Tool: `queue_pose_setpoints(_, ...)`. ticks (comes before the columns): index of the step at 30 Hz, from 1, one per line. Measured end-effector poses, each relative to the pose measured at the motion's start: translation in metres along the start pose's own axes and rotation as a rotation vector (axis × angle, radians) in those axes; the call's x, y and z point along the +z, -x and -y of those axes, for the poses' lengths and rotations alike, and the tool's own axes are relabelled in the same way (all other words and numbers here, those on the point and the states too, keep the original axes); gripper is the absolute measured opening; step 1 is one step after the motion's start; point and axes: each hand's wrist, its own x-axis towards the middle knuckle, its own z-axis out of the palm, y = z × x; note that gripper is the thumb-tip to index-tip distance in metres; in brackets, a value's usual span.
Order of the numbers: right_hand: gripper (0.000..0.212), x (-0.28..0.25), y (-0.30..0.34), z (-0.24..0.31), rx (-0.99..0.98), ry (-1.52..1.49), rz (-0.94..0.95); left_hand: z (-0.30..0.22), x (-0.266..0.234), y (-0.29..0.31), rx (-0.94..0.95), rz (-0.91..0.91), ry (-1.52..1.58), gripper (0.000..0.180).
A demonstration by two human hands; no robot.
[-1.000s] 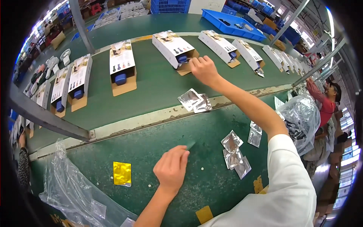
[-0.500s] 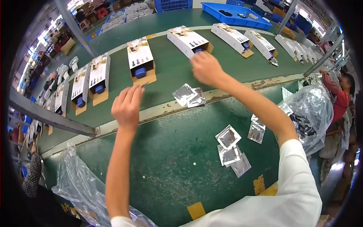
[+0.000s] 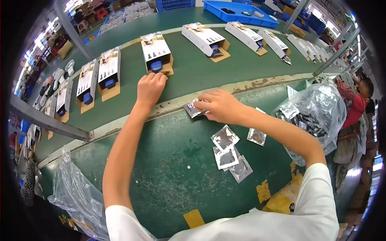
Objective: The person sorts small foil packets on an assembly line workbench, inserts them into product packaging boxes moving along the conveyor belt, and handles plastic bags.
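My left hand (image 3: 150, 89) is at the open near end of a white printed carton (image 3: 156, 47), its fingers closed over the brown lower flap. A blue item (image 3: 156, 66) shows inside that carton's opening. On the ledge of the green belt, my right hand (image 3: 223, 107) has its fingers closed on a flat silver foil packet (image 3: 192, 109); the hand partly covers it. Farther right on the belt lies another open carton (image 3: 203, 37), with something dark in its mouth. More foil packets (image 3: 225, 137) lie loose on the green table, below my right hand.
Several similar open cartons (image 3: 108, 67) line the belt on both sides. A clear plastic bag of foil packets (image 3: 317, 116) stands at the right; another clear bag (image 3: 76, 188) lies at lower left. Beyond the belt is a blue tray (image 3: 225, 15). Metal posts (image 3: 48, 116) flank the belt.
My right hand has come back from the right-hand carton to the foil packets on the ledge. My left hand has moved up to the flap of the nearer carton.
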Motion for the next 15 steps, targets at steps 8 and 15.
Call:
queue_pose_setpoints(8, 0.029, -0.069, 0.067, 0.043, 0.033, -0.156, 0.166, 0.006, 0.058, -0.008, -0.15, 0.366, -0.026, 0.022)
queue_pose_setpoints(15, 0.039, -0.096, 0.112, 0.036, 0.247, 0.0, -0.335, -0.105, -0.07, -0.038, 0.033, 0.456, 0.692, 0.022)
